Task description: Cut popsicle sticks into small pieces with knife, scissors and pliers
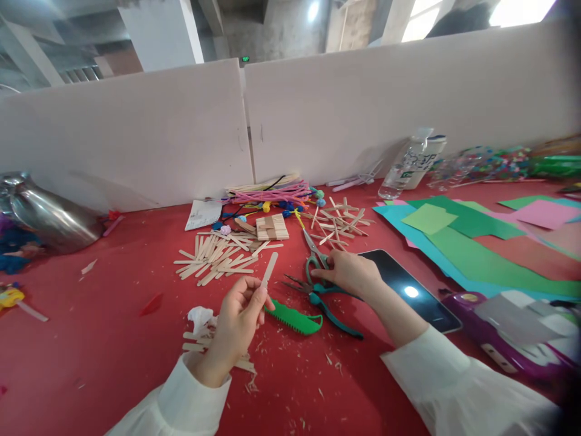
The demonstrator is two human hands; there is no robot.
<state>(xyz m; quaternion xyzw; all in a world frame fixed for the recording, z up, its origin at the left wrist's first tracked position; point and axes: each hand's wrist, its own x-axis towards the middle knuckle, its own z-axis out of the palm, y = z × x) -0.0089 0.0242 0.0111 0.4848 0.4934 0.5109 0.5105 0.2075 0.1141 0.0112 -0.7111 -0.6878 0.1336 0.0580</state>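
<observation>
My left hand (pixel 236 321) pinches a single wooden craft stick (pixel 269 268), holding it upright above the red table (pixel 113 339). My right hand (pixel 350 272) rests on the grey-green handles of a pair of scissors (pixel 315 251), fingers curled round them. Teal-handled pliers (pixel 324 300) lie just in front of that hand. A green serrated plastic tool (pixel 294 318) lies between my hands. A heap of loose craft sticks (pixel 213 257) lies beyond my left hand, with a glued stick panel (pixel 272 227) behind it.
Coloured paper sheets (pixel 476 242) cover the right side, with a dark tablet (pixel 411 287) and a purple glue gun (pixel 499 339) nearer me. Pipe cleaners (pixel 272 195), a plastic bottle (pixel 406 166), a steel kettle (pixel 45 215) and white partition boards (pixel 136 133) stand at the back.
</observation>
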